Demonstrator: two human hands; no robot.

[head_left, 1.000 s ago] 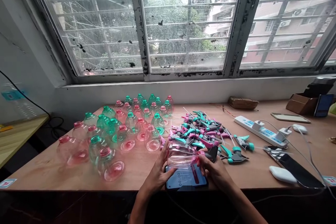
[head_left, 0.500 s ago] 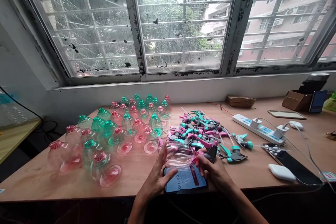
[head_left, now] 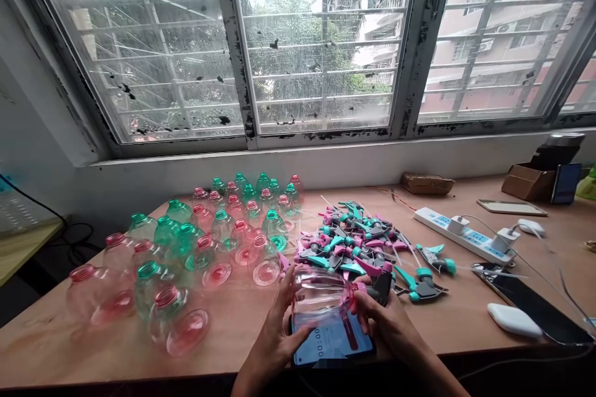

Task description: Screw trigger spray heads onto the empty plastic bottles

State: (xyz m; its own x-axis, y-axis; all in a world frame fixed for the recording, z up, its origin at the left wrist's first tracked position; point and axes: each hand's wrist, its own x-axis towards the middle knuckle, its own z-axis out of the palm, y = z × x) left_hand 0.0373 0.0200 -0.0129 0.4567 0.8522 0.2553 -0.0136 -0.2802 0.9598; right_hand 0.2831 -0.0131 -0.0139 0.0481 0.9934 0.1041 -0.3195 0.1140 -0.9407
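A clear pink spray bottle lies sideways between my hands, above a phone with a lit screen on the table. My left hand wraps round the bottle's base end. My right hand grips the pink collar and grey trigger spray head at the bottle's neck; whether the thread is fully seated I cannot tell. Just beyond my hands lies a heap of pink, teal and grey trigger spray heads with thin tubes. To the left stand several open pink and green bottles without heads.
On the right are a white power strip with plugs and cables, a dark phone and a white case. A cardboard box and a brown package stand near the window wall.
The view has tilted and come slightly closer, so the near table things sit lower. Both hands keep hold of the bottle and its spray head; the right fingers have shifted slightly round the collar.
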